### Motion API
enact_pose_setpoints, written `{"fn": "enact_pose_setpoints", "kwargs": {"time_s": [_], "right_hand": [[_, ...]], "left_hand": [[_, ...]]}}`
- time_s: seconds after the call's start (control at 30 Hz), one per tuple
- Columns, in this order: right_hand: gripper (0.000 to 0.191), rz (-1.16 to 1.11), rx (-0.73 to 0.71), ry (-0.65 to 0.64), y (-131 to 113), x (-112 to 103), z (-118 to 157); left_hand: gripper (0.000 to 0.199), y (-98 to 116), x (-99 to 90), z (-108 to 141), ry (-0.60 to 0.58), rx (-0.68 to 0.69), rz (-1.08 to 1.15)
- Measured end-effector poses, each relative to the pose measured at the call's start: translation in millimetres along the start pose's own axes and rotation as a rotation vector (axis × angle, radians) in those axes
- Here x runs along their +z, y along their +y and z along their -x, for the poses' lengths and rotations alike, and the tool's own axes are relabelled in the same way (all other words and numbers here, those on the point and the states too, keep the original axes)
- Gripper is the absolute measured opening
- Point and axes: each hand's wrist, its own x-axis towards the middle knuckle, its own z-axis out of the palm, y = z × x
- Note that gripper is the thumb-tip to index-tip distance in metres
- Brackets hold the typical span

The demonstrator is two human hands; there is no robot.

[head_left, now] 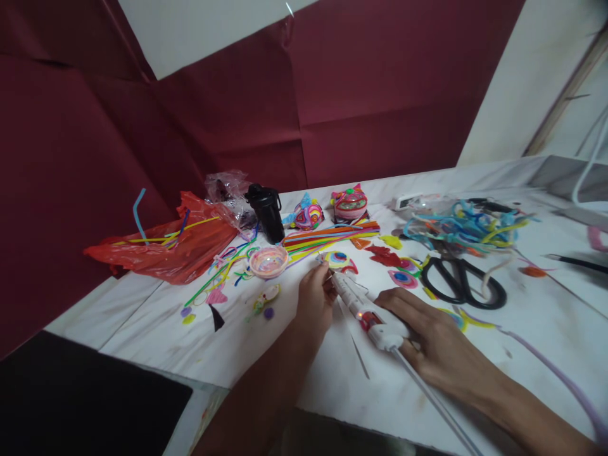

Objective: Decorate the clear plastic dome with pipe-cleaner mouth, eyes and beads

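1) Right hand (430,329): near, right of centre; fingers curled narrow around the glue gun (387,332), white and red, small orange light on its side, front end towards the left hand (314,294)
2) White cable (427,392): from rear of glue gun to near edge
3) Left hand: at centre, just beside the gun's front end; fingers bent inward, tips partly hidden, cannot tell whether pinching anything
4) Round multicoloured piece (338,258): just beyond the left fingertips; cannot tell whether touching
5) Scissors (462,282), black-handled: flat on the white marbled table (190,345), beyond the right hand
6) Ringed disc (403,278), pink and blue: left of the scissors; red scrap (384,256) and yellow scrap (391,241) farther off
7) Bundle of coloured strips (327,237): far side, centre; behind it, 2 decorated ornaments (350,204)
8) Pink bowl (266,273): left of the bundle; black bottle (266,215) upright behind
9) Red plastic bag (190,259): far left, a few strips on top
10) Tangle of strips (468,225), mostly blue: far right, beyond the scissors
11) Purple disc (269,313) and black triangular scrap (216,318): left of the left hand
12) Maroon sheet (380,88): upright behind the table
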Motion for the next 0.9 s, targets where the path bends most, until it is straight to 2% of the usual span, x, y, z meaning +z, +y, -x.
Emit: {"fn": "enact_pose_setpoints", "kwargs": {"time_s": [0.5, 0.7, 0.9], "right_hand": [[0.048, 0.017, -0.035, 0.034, -4.3, -1.2, -2.4], [0.047, 0.041, -0.036, 0.05, -5.3, -0.7, -2.2], [0.046, 0.101, -0.064, 0.08, -5.8, 2.3, -2.0]], "left_hand": [[0.032, -2.7, -4.6, -3.6, -0.062, 0.008, -0.002], [0.031, -2.7, -3.5, -3.0, -0.037, -0.007, -0.003], [0.02, -2.7, -0.6, -3.4, 0.018, -0.021, 0.001]]}}
